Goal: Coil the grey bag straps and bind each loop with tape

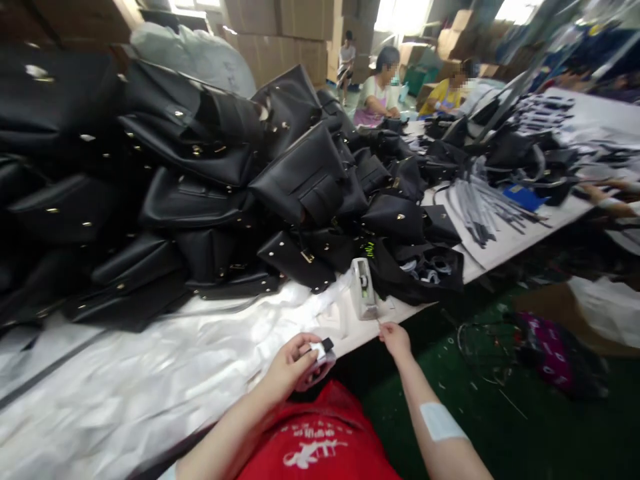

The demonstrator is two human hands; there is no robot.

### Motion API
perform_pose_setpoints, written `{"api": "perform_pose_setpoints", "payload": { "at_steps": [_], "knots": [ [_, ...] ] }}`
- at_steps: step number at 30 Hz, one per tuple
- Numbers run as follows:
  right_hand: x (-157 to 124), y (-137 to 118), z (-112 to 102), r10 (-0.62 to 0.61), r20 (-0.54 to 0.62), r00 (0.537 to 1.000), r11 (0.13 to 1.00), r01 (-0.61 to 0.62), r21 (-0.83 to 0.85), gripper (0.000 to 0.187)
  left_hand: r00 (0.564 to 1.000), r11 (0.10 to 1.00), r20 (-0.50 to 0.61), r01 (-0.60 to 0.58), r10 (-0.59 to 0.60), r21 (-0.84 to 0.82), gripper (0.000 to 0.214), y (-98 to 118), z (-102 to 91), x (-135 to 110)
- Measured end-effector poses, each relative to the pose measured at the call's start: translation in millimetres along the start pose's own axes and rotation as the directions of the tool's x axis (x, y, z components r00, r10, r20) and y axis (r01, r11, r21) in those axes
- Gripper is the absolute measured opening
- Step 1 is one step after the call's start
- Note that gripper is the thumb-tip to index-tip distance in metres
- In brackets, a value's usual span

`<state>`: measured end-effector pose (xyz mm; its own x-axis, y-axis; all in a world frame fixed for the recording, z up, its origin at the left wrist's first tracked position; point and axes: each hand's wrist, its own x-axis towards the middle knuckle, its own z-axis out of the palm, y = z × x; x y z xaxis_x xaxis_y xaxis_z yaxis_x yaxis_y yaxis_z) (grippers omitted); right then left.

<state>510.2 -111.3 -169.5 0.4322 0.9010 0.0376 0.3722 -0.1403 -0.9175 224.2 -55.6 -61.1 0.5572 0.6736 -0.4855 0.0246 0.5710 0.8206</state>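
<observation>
My left hand (pixel 293 363) is closed around a small bundle (pixel 319 351) with a white face, a black end and what looks like clear wrapping; its exact kind is hard to make out. At the table's front edge stands a pale tape dispenser (pixel 363 293). Just in front of it, my right hand (pixel 397 340) pinches the thin end of a strip of tape with thumb and forefinger. Beside the dispenser lies an open black bag (pixel 415 273) with pale looped pieces inside.
Black handbags (pixel 200 193) are piled high along the left and back. White wrapping sheets (pixel 125 387) cover the near left table. Bundled straps (pixel 480 207) and a blue item (pixel 523 198) lie at right. Several co-workers sit or stand farther back. Below right is a wire basket (pixel 485 350).
</observation>
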Motion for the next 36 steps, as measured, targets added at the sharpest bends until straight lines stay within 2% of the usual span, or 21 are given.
{"api": "perform_pose_setpoints", "payload": {
  "at_steps": [3, 6, 9, 12, 18, 22, 25, 27, 29, 31, 33, 36],
  "knots": [
    [-9, -36, 18, 0.121, 0.060, 0.991, 0.988, -0.126, 0.085, 0.036, 0.997, 0.997, -0.048, -0.067, 0.068, 0.027, 0.051, 2, -4.6, -8],
    [-36, -101, 47, 0.192, 0.205, 0.960, 0.921, -0.248, 0.301, 0.032, 0.976, 0.977, -0.109, -0.176, 0.189, 0.118, 0.043, 4, -12.7, -19],
    [-68, -163, 80, 0.140, 0.365, 0.921, 0.829, -0.310, 0.466, 0.030, 0.947, 0.935, -0.103, -0.276, 0.304, 0.222, 0.035, 5, -26.4, -33],
    [-91, -195, 110, 0.120, 0.439, 0.890, 0.805, -0.347, 0.482, 0.030, 0.919, 0.894, -0.097, -0.340, 0.381, 0.292, 0.032, 7, -44.6, -46],
    [-105, -206, 150, 0.178, 0.458, 0.871, 0.792, -0.403, 0.459, 0.034, 0.895, 0.869, -0.110, -0.382, 0.433, 0.314, 0.032, 6, -77.3, -72],
    [-110, -209, 168, 0.196, 0.471, 0.860, 0.818, -0.408, 0.405, 0.038, 0.891, 0.877, -0.116, -0.396, 0.438, 0.271, 0.032, 4, -93.3, -85],
    [-115, -215, 176, 0.202, 0.514, 0.834, 0.828, -0.426, 0.365, 0.039, 0.880, 0.878, -0.150, -0.407, 0.451, 0.254, 0.031, 3, -102.2, -91],
    [-118, -221, 180, 0.187, 0.567, 0.803, 0.817, -0.447, 0.364, 0.040, 0.846, 0.866, -0.243, -0.400, 0.475, 0.299, 0.030, 5, -106.1, -95],
    [-122, -227, 184, 0.167, 0.591, 0.789, 0.803, -0.457, 0.384, 0.043, 0.789, 0.838, -0.323, -0.404, 0.522, 0.368, 0.027, 8, -108.2, -100],
    [-124, -232, 188, 0.161, 0.567, 0.807, 0.795, -0.447, 0.410, 0.044, 0.740, 0.783, -0.315, -0.444, 0.595, 0.436, 0.023, 11, -108.6, -106],
    [-125, -234, 193, 0.162, 0.508, 0.846, 0.796, -0.416, 0.439, 0.044, 0.704, 0.719, -0.256, -0.500, 0.662, 0.483, 0.020, 14, -106.7, -111],
    [-124, -231, 196, 0.159, 0.408, 0.899, 0.807, -0.356, 0.471, 0.044, 0.695, 0.667, -0.177, -0.535, 0.696, 0.519, 0.022, 13, -99.5, -117]
  ]
}}
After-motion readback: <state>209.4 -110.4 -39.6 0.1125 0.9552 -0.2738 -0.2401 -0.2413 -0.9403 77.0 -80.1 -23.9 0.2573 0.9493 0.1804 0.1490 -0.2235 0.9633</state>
